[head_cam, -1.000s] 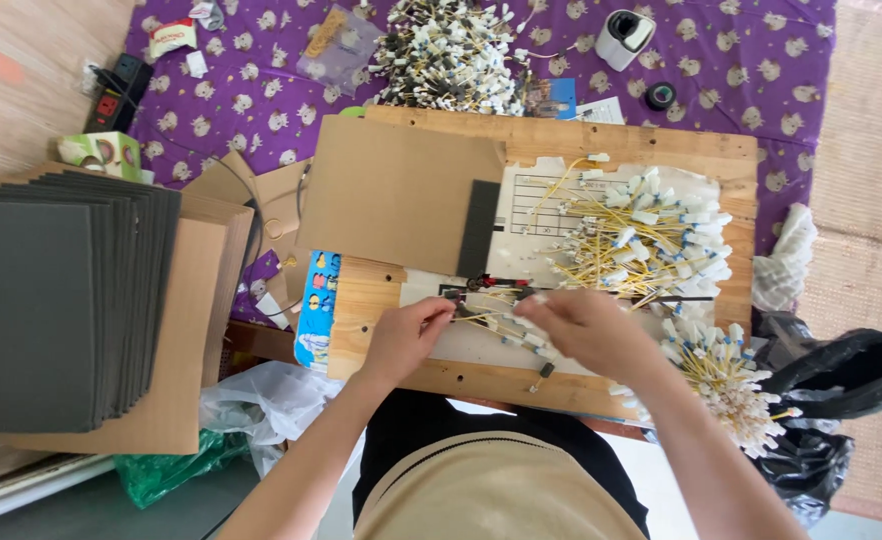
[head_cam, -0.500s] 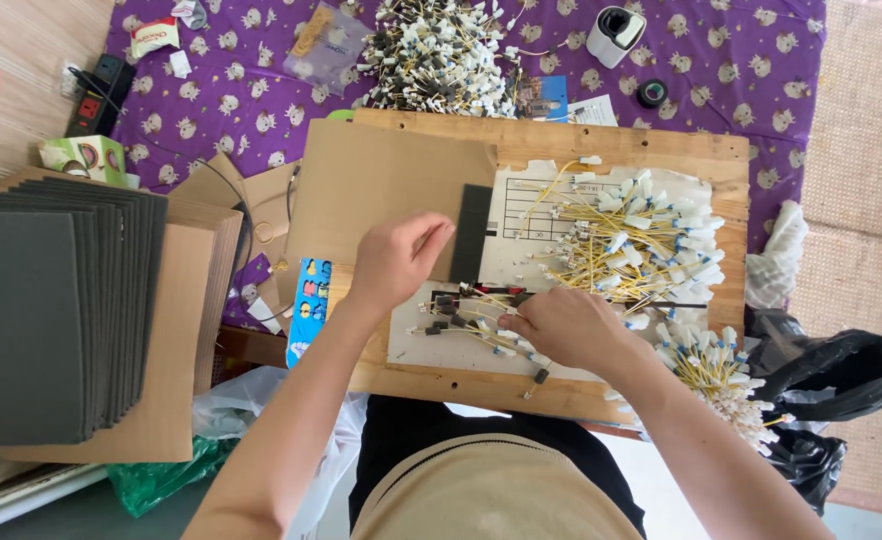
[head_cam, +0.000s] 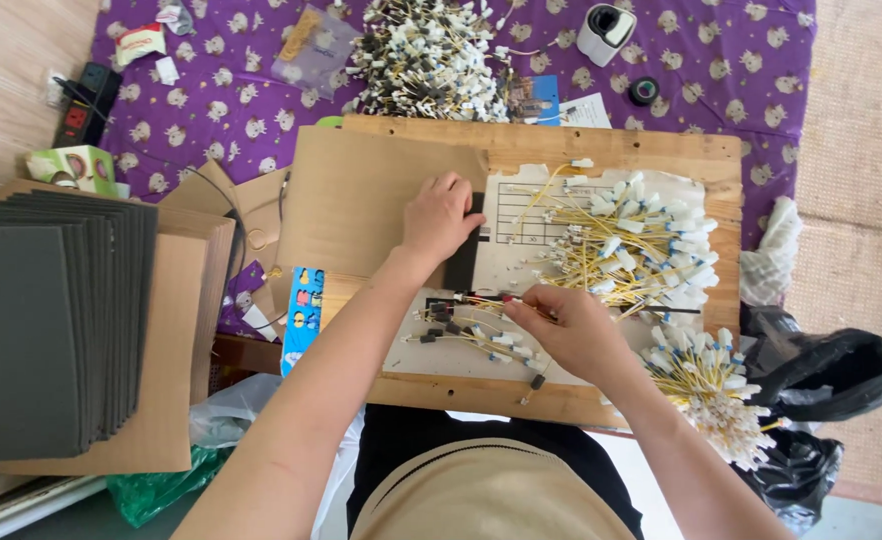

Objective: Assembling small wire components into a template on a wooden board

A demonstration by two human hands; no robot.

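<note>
While seen from above at the wooden board (head_cam: 601,145), left hand (head_cam: 441,218) lying palm down, fingers spread loosely, on the right edge of the brown cardboard sheet (head_cam: 371,205) and touching the dark strip (head_cam: 464,258) just beside it; nothing gripped. At five o'clock from it, right hand (head_cam: 571,330) partly curled, fingertips (head_cam: 524,303) pinched on the thin wires (head_cam: 471,325), which lie across the pale paper template (head_cam: 461,355) near the board's near edge. Yellow strands, short, tipped with small white and dark plugs, fanned toward nine o'clock from the hand. At one o'clock of the right hand, a heap of yellow wires with white connectors (head_cam: 631,245); at four o'clock, another bunch (head_cam: 711,385) hanging off the board. At twelve o'clock, beyond the board, a larger pile (head_cam: 426,50) on the purple patterned cloth (head_cam: 211,110). At nine o'clock, well apart, a stack of dark grey sheets (head_cam: 46,330).
</note>
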